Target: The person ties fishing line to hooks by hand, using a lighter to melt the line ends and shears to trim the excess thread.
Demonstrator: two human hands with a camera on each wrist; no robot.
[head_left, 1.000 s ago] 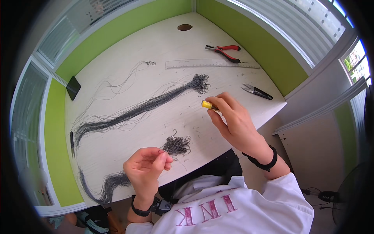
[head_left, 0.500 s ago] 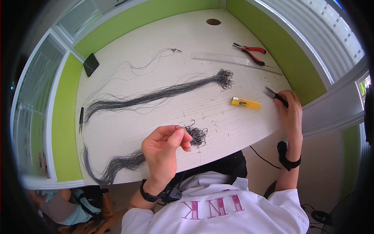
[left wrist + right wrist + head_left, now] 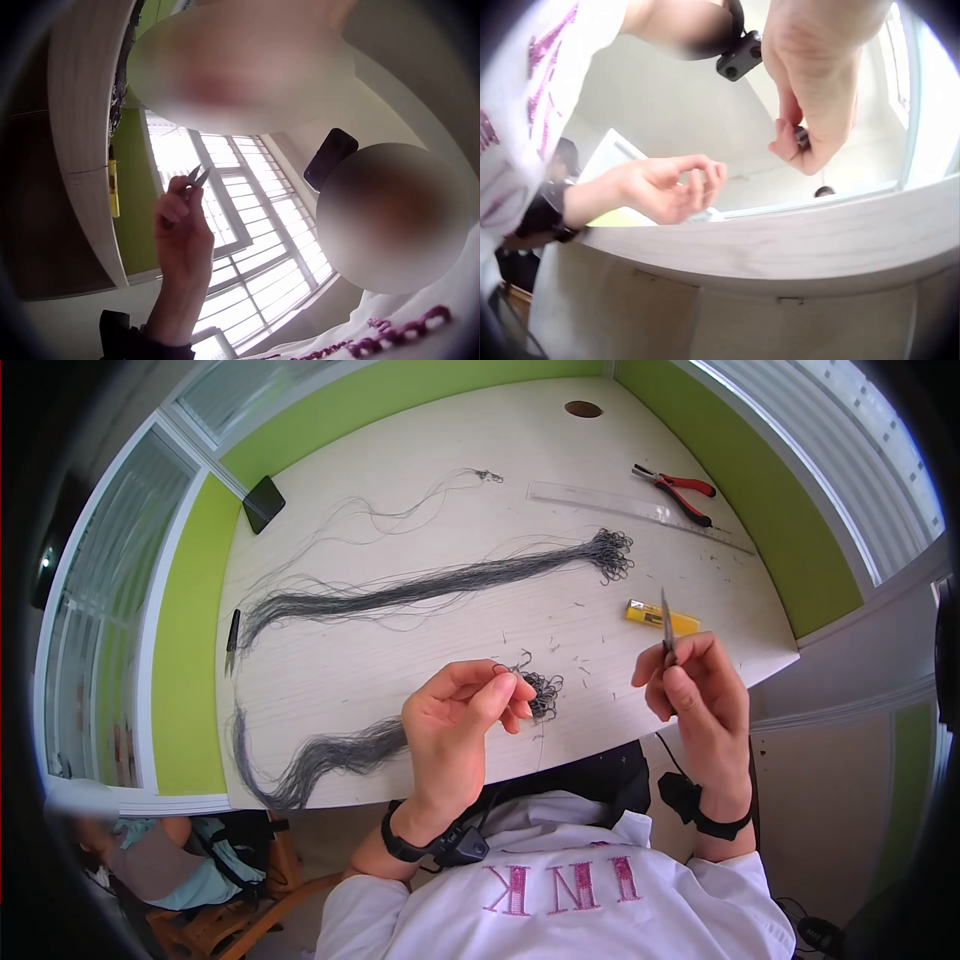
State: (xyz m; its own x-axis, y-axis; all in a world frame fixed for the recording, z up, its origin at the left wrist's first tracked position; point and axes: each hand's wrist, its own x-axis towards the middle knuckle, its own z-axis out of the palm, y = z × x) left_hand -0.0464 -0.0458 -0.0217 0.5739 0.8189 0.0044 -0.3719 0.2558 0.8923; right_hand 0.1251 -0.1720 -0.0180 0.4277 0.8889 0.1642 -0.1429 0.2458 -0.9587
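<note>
My left hand [image 3: 455, 730] pinches a fine fishing line between thumb and forefinger, above the near bundle of fish hooks [image 3: 546, 695]; what else sits at the fingertips is too small to tell. In my right hand [image 3: 708, 695] is a pair of thread snips [image 3: 668, 622], gripped with the blades pointing up and away from me. Their two blade tips [image 3: 199, 177] stand apart in the left wrist view. Beyond that hand a yellow lighter [image 3: 687, 625] lies on the table, partly covered by the snips in the head view.
A long bundle of dark snelled lines [image 3: 420, 591] ends in hooks [image 3: 612, 555] mid-table. Behind it are a few looser lines, a clear ruler [image 3: 600, 503] and red-handled pliers [image 3: 690, 490]. Another pair of snips [image 3: 234, 635] and a phone [image 3: 264, 506] lie left. Green partitions [image 3: 190, 660] border the table.
My right hand has set the lighter down, picked up the snips from the table's right side and brought them back toward my left hand. The left hand keeps its pinch.
</note>
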